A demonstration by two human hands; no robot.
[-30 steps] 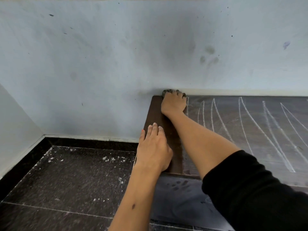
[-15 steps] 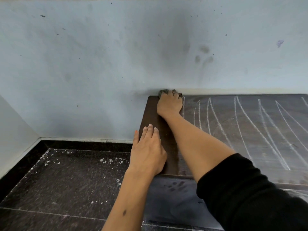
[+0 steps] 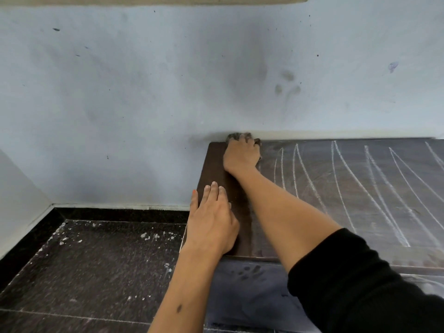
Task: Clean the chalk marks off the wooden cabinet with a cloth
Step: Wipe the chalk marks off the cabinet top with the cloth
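right hand (image 3: 241, 157) fisted on cloth (image 3: 236, 136)

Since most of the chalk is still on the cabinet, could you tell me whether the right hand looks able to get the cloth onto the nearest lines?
Probably yes. The right hand grips the cloth at the cabinet top's back left corner, and the nearest chalk lines lie just to its right with only bare wood between.
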